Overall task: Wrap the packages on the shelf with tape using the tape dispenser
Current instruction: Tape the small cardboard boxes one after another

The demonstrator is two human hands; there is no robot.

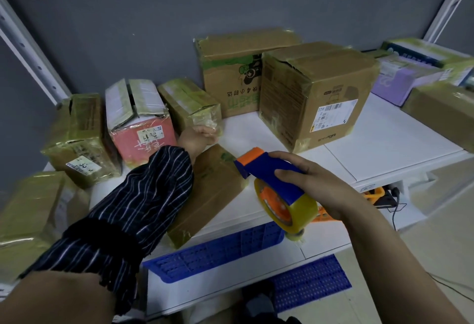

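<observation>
My right hand (307, 182) grips a blue and orange tape dispenser (272, 177) with a yellowish tape roll (289, 208), held above the front of the white shelf (384, 144). Just left of the dispenser a flat brown package (210, 190) lies on the shelf. My left hand (198, 137), in a striped sleeve, reaches over that package to the near corner of a small taped package (189, 103); whether its fingers hold the corner I cannot tell.
A pink-fronted box (142, 131) and taped boxes (77, 136) stand at the left. Two large cartons (315, 95) stand at the back, purple and brown boxes (400, 77) at the right. A blue plastic crate (218, 252) sits below the shelf's front edge.
</observation>
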